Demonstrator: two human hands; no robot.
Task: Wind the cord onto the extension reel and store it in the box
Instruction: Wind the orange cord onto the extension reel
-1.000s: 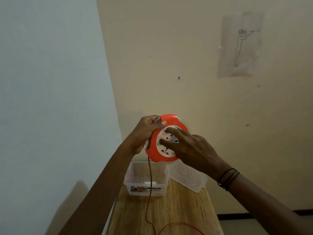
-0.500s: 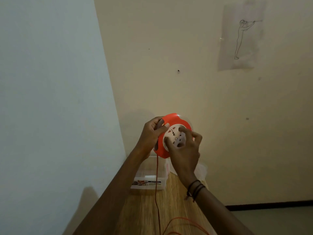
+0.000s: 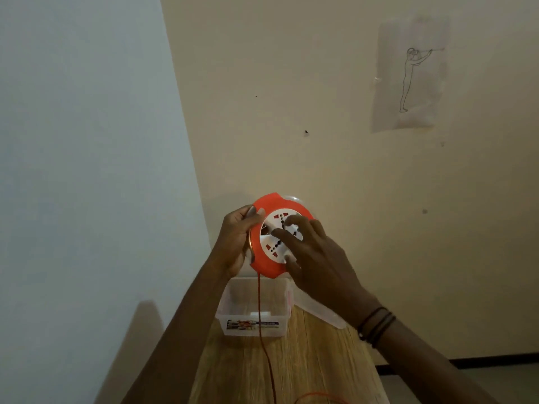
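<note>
I hold an orange extension reel (image 3: 264,262) with a white socket face up in front of the wall, above the table. My left hand (image 3: 234,243) grips its left rim. My right hand (image 3: 313,255) lies on the white socket face, fingers spread across it. An orange cord (image 3: 264,339) hangs from the reel's lower left edge, runs down over the table and loops off the bottom of the view. A clear plastic box (image 3: 252,312) with a printed label stands open on the table's far end, right below the reel.
The box's clear lid (image 3: 318,312) leans to the right of the box against the wall. The narrow wooden table (image 3: 306,371) stands in a corner, with a white wall at left and a beige wall behind. A paper drawing (image 3: 409,74) hangs high on the right.
My right hand has turned on the socket face, from a wrist-below grip to fingers spread from the right. The reel stays held up, and the hanging cord has shifted slightly.
</note>
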